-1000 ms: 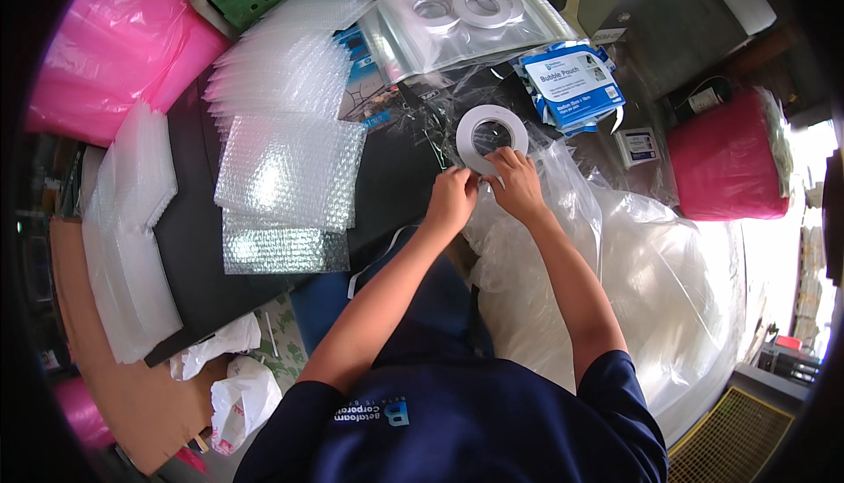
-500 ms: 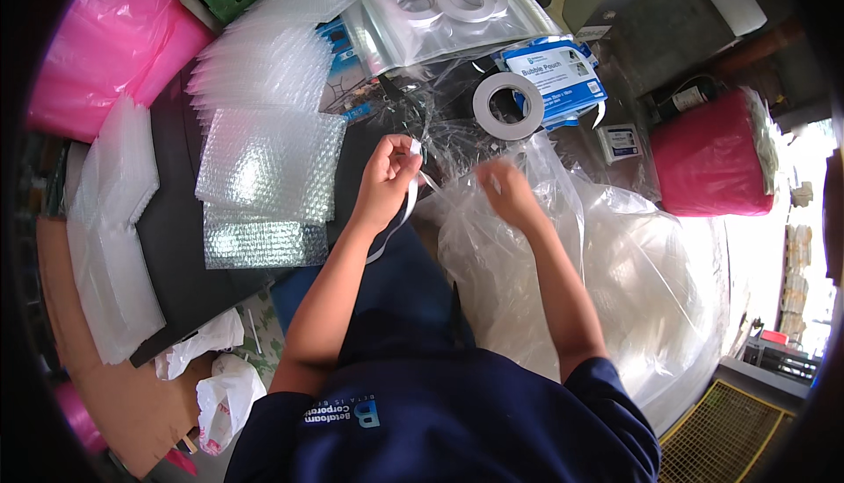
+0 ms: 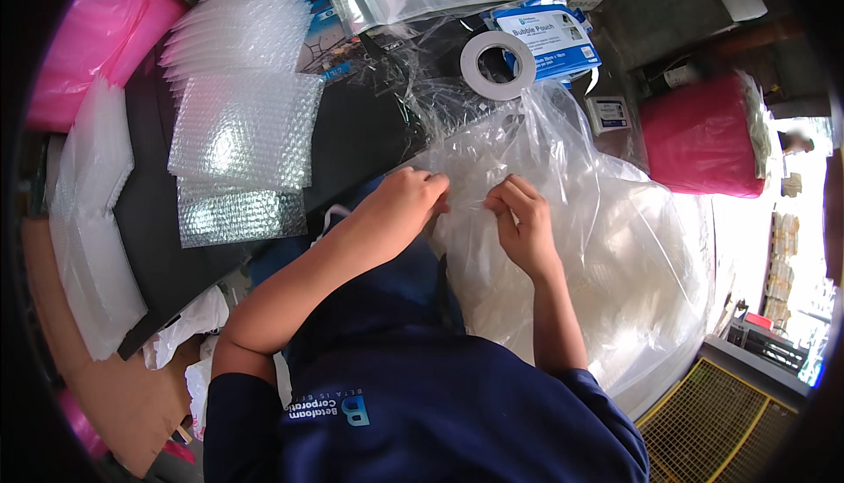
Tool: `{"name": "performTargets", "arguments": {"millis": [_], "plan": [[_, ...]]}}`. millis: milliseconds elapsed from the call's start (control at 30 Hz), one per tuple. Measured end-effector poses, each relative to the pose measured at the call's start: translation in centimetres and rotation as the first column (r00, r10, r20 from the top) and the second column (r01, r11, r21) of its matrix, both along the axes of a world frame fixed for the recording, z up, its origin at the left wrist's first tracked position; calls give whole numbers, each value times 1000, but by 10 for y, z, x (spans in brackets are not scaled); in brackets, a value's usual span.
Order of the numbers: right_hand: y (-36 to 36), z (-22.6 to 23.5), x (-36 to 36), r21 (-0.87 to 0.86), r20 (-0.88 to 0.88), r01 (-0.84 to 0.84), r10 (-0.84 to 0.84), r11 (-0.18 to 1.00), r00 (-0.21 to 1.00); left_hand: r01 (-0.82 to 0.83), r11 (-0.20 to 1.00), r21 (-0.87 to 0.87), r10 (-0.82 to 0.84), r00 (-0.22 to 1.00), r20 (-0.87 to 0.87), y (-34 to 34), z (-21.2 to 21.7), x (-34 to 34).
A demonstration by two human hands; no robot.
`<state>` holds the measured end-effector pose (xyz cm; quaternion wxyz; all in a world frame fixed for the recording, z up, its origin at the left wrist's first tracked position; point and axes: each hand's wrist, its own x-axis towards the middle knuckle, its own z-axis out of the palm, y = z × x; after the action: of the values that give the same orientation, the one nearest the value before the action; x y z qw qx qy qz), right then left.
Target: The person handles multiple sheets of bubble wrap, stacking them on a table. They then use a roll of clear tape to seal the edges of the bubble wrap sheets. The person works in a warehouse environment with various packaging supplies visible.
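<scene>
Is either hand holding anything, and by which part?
It cannot be told: the left hand and right hand are curled, but anything pinched is indistinct against the clear plastic.

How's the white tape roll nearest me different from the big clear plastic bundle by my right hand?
The tape roll is a neat ring with a hole through its middle, while the plastic bundle is an uneven, wrinkled mass. The plastic bundle is far larger than the tape roll. The tape roll looks opaque, whereas the plastic bundle is see-through in places. Both are pale.
</scene>
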<state>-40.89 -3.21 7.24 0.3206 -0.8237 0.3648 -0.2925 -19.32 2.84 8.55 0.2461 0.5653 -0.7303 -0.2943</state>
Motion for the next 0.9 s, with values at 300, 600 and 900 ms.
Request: {"name": "performTargets", "arguments": {"millis": [300,600,900], "plan": [[-14,-3,-52,50,62,179,-182,983,981,-66,997,35,70,992,-104,17,3,31],[-30,-8,-136,-342,-408,545,-643,766,648,-282,943,177,333,804,-493,38,54,103],[48,38,95,421,768,-854,382,306,515,-310,948,-71,126,570,-812,13,91,42]]}}
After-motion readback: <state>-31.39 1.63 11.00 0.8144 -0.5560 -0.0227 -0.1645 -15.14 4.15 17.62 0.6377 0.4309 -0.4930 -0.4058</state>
